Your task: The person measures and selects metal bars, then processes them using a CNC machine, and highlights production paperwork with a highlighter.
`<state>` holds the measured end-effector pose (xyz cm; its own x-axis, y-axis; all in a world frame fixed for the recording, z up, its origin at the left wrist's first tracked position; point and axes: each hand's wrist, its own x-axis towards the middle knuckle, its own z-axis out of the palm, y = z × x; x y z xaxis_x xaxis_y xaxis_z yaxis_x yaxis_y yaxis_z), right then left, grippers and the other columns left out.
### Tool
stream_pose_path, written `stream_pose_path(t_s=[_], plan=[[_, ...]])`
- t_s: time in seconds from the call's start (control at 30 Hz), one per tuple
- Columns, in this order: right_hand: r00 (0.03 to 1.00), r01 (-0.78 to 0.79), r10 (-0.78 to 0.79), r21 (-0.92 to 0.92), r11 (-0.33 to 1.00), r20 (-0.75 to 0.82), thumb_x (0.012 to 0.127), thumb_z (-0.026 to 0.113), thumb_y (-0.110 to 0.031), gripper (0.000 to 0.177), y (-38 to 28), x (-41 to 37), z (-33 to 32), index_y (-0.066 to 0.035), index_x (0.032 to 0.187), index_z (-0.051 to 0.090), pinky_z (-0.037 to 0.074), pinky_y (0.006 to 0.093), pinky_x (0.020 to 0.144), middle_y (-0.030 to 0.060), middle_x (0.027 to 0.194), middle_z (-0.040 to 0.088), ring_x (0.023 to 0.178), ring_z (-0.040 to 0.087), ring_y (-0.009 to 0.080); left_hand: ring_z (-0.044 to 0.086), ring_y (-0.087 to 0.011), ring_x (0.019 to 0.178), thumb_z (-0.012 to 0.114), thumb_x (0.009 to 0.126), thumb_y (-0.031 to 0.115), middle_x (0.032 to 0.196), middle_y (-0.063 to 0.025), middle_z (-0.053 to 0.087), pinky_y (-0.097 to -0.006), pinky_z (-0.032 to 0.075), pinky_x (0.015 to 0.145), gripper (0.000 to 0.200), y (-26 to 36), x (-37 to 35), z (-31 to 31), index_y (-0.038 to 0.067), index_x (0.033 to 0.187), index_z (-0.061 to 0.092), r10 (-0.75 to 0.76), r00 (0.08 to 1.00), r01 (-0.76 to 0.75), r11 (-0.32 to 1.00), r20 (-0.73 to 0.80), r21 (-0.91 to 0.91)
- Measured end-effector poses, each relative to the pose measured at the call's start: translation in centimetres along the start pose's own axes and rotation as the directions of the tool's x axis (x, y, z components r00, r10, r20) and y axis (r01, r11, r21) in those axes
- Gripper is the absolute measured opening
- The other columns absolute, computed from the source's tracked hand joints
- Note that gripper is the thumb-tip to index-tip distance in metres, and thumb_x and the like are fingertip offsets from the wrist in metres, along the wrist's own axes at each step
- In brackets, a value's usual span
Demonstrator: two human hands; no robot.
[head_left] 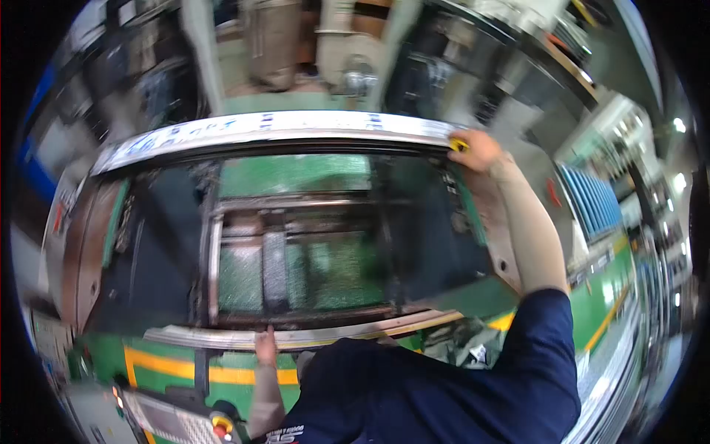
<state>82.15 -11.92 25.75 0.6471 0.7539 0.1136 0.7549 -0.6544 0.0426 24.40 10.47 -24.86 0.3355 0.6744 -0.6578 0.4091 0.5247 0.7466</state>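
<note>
A long, pale metal profile (310,126) with blue print along it lies across the far side of a machine frame. At its right end is my right hand (481,152), arm stretched far forward, fingers closed on a small yellow-and-black object (459,145), which looks like a tape measure. My left hand (265,348) is low and close to my body, at the front edge of the near metal rail (310,337). Its fingers appear curled on that edge, though they are small and blurred.
Dark panels (166,244) flank the open middle of the frame, where green floor shows through. A control panel (166,414) with a red emergency-stop button (221,425) stands at the lower left. Blue ribbed sheeting (589,200) is at the right. Crumpled plastic (473,348) lies near my right side.
</note>
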Motion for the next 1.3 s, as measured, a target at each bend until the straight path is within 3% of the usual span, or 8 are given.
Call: stream_pose_path(t_s=[0.07,0.23,0.4,0.67,0.97,1.1,1.13,1.3], plan=[[0.998,0.034,-0.03,0.074,0.997,-0.064,0.079,0.072,-0.033,0.044,6.9,-0.9,0.7,-0.01,0.116,0.066,0.05,0.0427,0.089,0.0178,0.108,0.068,0.1,0.064,0.0363,0.058,-0.019,0.076,0.061,0.094,0.038,0.087,-0.007,0.064,-0.035,0.049,0.065,0.043,-14.2,-3.9,1.1,0.002,0.117,0.059,-0.187,0.982,0.187,0.974,0.009,-0.127],[0.996,-0.005,0.011,0.066,0.998,-0.091,0.087,0.064,-0.037,0.034,21.2,-3.2,1.3,-0.012,0.11,0.069,0.051,0.0423,0.086,0.017,0.102,0.069,0.096,0.066,0.0353,0.059,-0.0185,0.077,0.061,0.093,0.038,0.09,-0.0055,0.063,-0.0343,0.048,0.062,0.038,-19.6,-14.1,8.6,0.006,0.114,0.058,-0.466,0.88,0.461,0.884,-0.09,-0.076],[0.991,-0.126,0.127,0.023,0.992,-0.039,0.089,0.059,-0.038,0.031,27.4,-4.0,1.8,-0.017,0.109,0.07,0.051,0.0453,0.085,0.0156,0.103,0.07,0.098,0.065,0.0359,0.061,-0.018,0.077,0.061,0.093,0.038,0.093,-0.004,0.062,-0.0336,0.048,0.059,0.033,-18.6,-17.2,14.6,0.01,0.11,0.057,-0.369,0.923,0.359,0.928,-0.114,-0.096],[0.982,-0.087,0.09,0.028,0.996,-0.166,0.09,0.057,-0.04,0.029,29.3,-3.9,4.2,-0.018,0.105,0.069,0.052,0.0462,0.082,0.0118,0.101,0.068,0.099,0.064,0.0334,0.062,-0.0171,0.079,0.063,0.093,0.035,0.098,-0.0036,0.062,-0.0305,0.047,0.058,0.034,-5.9,-17.7,19.9,0.011,0.115,0.053,-0.074,0.977,0.057,0.994,-0.2,-0.093],[0.965,-0.053,0.064,0.05,0.997,-0.253,0.09,0.057,-0.036,0.026,29.8,-4.3,5.1,-0.017,0.102,0.069,0.052,0.0477,0.08,0.0102,0.1,0.067,0.098,0.064,0.0329,0.062,-0.0191,0.078,0.064,0.093,0.033,0.096,-0.0071,0.062,-0.033,0.05,0.058,0.037,-11.5,-23.1,21.7,0.007,0.118,0.053,-0.244,0.934,0.278,0.955,-0.26,0.106],[0.961,-0.051,0.064,0.055,0.997,-0.268,0.09,0.056,-0.036,0.025,30.0,-4.2,5.4,-0.018,0.101,0.069,0.053,0.0474,0.08,0.0109,0.1,0.067,0.097,0.065,0.0328,0.062,-0.0207,0.076,0.065,0.093,0.026,0.091,-0.0103,0.063,-0.0348,0.054,0.059,0.035,-17.1,-23.7,20.1,0.0,0.114,0.055,-0.168,0.972,0.176,0.984,-0.163,0.035],[0.961,-0.054,0.067,0.055,0.997,-0.267,0.09,0.056,-0.035,0.024,29.9,-4.2,5.4,-0.018,0.101,0.069,0.053,0.0472,0.08,0.0113,0.1,0.067,0.096,0.066,0.0328,0.061,-0.0214,0.074,0.065,0.093,0.023,0.088,-0.0117,0.062,-0.0374,0.057,0.061,0.033,-15.8,-25.2,21.3,-0.004,0.109,0.056,-0.184,0.943,0.213,0.974,-0.278,0.077],[0.965,-0.061,0.075,0.063,0.996,-0.249,0.09,0.056,-0.034,0.024,29.8,-4.2,5.3,-0.017,0.101,0.068,0.053,0.0487,0.08,0.0132,0.1,0.067,0.095,0.066,0.035,0.06,-0.0179,0.066,0.065,0.093,0.028,0.088,-0.0083,0.063,-0.032,0.047,0.05,0.032,-17.1,-24.3,20.9,0.001,0.108,0.058,-0.179,0.962,0.205,0.972,-0.204,0.114]])
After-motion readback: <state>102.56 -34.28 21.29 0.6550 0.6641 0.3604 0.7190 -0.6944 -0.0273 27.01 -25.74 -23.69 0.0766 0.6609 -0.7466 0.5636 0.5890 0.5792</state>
